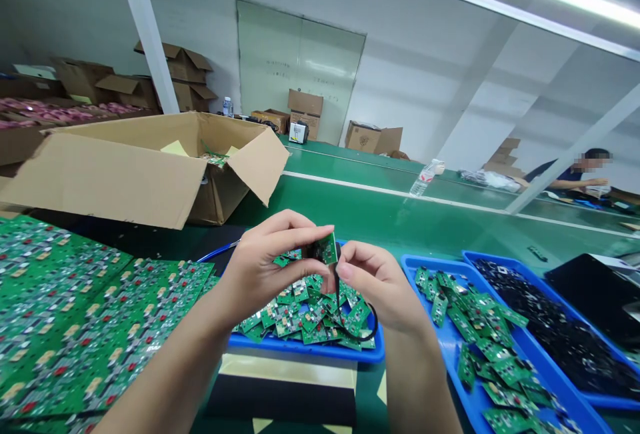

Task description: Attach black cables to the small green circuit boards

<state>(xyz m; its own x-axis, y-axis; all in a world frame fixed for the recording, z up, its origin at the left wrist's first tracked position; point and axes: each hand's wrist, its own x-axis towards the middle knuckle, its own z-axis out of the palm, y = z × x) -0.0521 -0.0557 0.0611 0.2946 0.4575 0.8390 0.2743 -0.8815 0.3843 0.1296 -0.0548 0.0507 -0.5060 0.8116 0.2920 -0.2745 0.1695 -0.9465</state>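
Observation:
Above a blue tray (320, 352) of loose boards, my left hand (263, 264) is closed, pinching a small green circuit board (328, 249) between thumb and fingers. The board is held on edge. My right hand (377, 281) is closed too, its thumb and forefinger gripping a thin black cable (374, 327) right beside the board's right edge. The cable loops down over the tray. My fingertips hide the cable's end, so I cannot tell whether it is plugged into the board.
Large green board panels (95, 327) lie at left, before an open cardboard box (130, 161). At right are a blue tray of boards (453, 347) and one of black parts (560, 327). A plastic bottle (424, 179) stands farther back. A person (567, 174) works at far right.

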